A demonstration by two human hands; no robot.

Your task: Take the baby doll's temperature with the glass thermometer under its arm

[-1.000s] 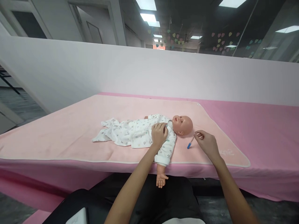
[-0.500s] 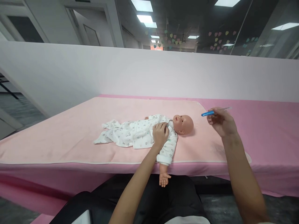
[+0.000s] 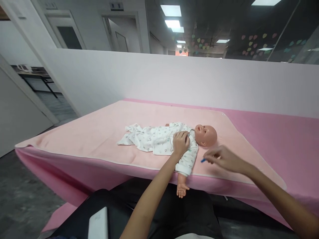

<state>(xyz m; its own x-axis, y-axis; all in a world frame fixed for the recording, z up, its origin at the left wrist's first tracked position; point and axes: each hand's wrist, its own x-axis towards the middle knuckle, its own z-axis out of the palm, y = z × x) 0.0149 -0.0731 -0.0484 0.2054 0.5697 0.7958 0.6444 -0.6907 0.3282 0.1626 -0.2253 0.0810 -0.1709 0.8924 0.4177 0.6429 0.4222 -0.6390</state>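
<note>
A baby doll (image 3: 205, 135) lies on its back on a peach mat (image 3: 99, 132), head to the right. It wears a white printed outfit (image 3: 159, 141), and its near arm (image 3: 182, 186) hangs over the table edge. My left hand (image 3: 180, 142) rests on the doll's chest, fingers curled at the collar of the outfit. Low to the right of the doll's head, my right hand (image 3: 221, 158) pinches a slim blue-ended stick (image 3: 203, 160) that looks like a thermometer. The hand is slightly blurred and hides most of the stick.
Pink cloth (image 3: 299, 149) covers the table under the mat and drapes over the front edge. Behind stands a white half wall (image 3: 186, 79) with glass above. A white power bank-like block (image 3: 98, 224) lies on a black surface at lower left.
My right hand has come down and left, from beyond the doll's head towards its near shoulder, still holding the blue-ended stick. My left hand stays on the chest. The view has turned left.
</note>
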